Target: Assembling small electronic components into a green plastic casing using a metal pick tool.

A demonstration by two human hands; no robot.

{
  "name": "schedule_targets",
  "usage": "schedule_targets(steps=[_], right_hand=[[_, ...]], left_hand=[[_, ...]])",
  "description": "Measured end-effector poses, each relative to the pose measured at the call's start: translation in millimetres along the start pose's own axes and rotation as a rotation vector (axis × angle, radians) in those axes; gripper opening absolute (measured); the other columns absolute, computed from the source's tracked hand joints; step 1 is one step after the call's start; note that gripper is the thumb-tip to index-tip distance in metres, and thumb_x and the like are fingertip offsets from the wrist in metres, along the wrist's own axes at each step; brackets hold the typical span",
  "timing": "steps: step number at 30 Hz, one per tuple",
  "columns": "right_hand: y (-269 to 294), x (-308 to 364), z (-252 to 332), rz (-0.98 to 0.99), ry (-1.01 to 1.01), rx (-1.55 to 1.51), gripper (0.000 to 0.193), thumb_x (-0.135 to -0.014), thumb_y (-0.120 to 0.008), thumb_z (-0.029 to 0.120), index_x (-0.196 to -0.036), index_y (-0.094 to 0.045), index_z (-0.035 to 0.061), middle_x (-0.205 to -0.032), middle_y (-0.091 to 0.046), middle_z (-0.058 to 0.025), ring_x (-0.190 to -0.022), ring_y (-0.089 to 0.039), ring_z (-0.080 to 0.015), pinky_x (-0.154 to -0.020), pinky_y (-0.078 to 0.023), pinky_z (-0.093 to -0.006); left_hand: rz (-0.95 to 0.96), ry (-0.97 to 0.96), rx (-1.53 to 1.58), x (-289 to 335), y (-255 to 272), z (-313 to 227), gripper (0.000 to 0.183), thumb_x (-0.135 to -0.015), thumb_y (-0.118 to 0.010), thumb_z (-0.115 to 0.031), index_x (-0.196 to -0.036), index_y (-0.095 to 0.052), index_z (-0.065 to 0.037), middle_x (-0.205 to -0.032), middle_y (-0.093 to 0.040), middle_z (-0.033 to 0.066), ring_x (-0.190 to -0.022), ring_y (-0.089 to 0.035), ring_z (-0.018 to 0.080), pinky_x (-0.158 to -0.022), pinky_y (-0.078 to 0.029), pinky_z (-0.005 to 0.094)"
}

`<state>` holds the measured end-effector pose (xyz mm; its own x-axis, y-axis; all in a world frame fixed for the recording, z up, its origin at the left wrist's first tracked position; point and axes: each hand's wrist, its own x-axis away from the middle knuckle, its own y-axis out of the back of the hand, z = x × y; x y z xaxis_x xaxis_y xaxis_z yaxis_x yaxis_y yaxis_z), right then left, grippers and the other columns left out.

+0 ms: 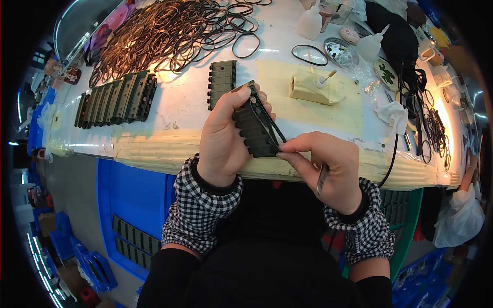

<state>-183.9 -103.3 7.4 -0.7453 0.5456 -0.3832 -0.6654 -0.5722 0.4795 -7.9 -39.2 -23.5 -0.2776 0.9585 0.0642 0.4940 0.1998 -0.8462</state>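
Observation:
My left hand (222,138) is closed around a dark green toy chassis (254,134), which has small round wheels along its long edges. It is held tilted above the table's near edge, the thumb pressing near its top end. A thin black rubber track (276,128) runs along the wheels on its right side. Thumb and forefinger of my right hand (334,167) pinch this track at the lower end of the chassis. A slim metal tool (322,179), perhaps tweezers, is tucked in the same hand. Just behind lies another chassis (222,77) on the table.
A heap of black rubber loops (169,31) covers the back left, with a row of several chassis (115,100) before it. A taped block (316,87) bears a small stick. White squeeze bottles (310,23) stand behind. Below are a blue bin (136,187) and a green bin (415,205).

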Motion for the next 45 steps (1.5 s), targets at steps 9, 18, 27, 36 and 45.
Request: schedule_targets(steps=[9, 18, 27, 36, 45], right_hand=[[8, -12, -3, 0.129, 0.044, -0.002, 0.012, -0.078, -0.072, 0.003, -0.090, -0.068, 0.0039, -0.078, -0.065, -0.0086, -0.068, -0.064, -0.0242, -0.059, -0.050, -0.0307], [6, -15, -10, 0.158, 0.100, -0.008, 0.014, -0.079, -0.069, 0.001, -0.089, -0.060, 0.0047, -0.081, -0.057, -0.0076, -0.068, -0.063, -0.0243, -0.057, -0.049, -0.0320], [-6, 6, -8, 0.094, 0.092, 0.114, 0.015, -0.080, -0.068, 0.001, -0.091, -0.059, 0.0064, -0.079, -0.054, -0.0066, -0.062, -0.060, -0.0242, -0.051, -0.046, -0.0333], [-18, 18, -11, -0.048, 0.208, 0.349, 0.021, -0.073, -0.070, -0.001, -0.091, -0.061, 0.0057, -0.076, -0.052, -0.0055, -0.056, -0.056, -0.0215, -0.048, -0.045, -0.0315], [-22, 18, -9, -0.089, 0.137, 0.241, 0.022, -0.069, -0.069, -0.003, -0.089, -0.062, 0.0049, -0.076, -0.052, -0.0038, -0.053, -0.054, -0.0185, -0.048, -0.045, -0.0295]], left_hand=[[-0.012, 0.010, 0.054, 1, 3, -2, 0.021, -0.095, -0.052, -0.018, -0.108, -0.053, -0.002, -0.093, -0.054, 0.0079, -0.089, -0.054, 0.0177, -0.083, -0.050, 0.0321], [-0.045, 0.026, 0.037, -2, 4, -2, 0.020, -0.095, -0.054, -0.020, -0.103, -0.057, -0.002, -0.089, -0.063, 0.0085, -0.085, -0.062, 0.0203, -0.078, -0.053, 0.0338], [-0.039, 0.034, -0.042, 0, 6, -6, 0.021, -0.097, -0.054, -0.021, -0.100, -0.059, 0.000, -0.089, -0.063, 0.0088, -0.085, -0.063, 0.0198, -0.080, -0.053, 0.0328], [-0.047, 0.027, 0.008, 1, 8, -5, 0.022, -0.098, -0.051, -0.019, -0.105, -0.055, 0.001, -0.092, -0.062, 0.0100, -0.086, -0.062, 0.0208, -0.078, -0.055, 0.0327], [-0.033, 0.026, 0.071, 1, 9, -5, 0.025, -0.099, -0.048, -0.017, -0.113, -0.049, 0.003, -0.096, -0.056, 0.0114, -0.087, -0.061, 0.0230, -0.075, -0.057, 0.0334]])
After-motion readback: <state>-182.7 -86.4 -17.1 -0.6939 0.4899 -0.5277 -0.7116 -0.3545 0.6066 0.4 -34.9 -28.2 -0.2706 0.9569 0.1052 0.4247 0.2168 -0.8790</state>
